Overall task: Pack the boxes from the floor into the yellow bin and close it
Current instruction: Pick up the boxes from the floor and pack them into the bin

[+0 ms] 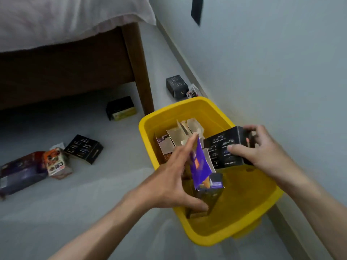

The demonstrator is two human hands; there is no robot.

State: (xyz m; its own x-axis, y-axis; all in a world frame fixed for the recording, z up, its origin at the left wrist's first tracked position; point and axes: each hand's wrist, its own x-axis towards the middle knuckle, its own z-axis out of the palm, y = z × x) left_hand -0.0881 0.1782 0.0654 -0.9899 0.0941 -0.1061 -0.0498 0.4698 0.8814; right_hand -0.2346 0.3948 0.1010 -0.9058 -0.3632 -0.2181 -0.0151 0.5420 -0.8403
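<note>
The yellow bin [240,212] stands open on the floor by the wall, with several boxes inside at its far end. My left hand [174,177] grips a purple box [201,166] and holds it upright over the bin's middle. My right hand [262,149] holds a black box [223,149] above the bin's right rim. On the floor lie a black box [84,148], an orange box [56,163], a dark purple box [20,173], a black and yellow box [121,107], and a black box [176,87] beside a small white box [192,91] near the wall.
A bed with a brown wooden frame [139,66] and white bedding [65,17] stands at the back left. The grey wall [272,62] with its skirting runs along the right, close to the bin. No lid is in view.
</note>
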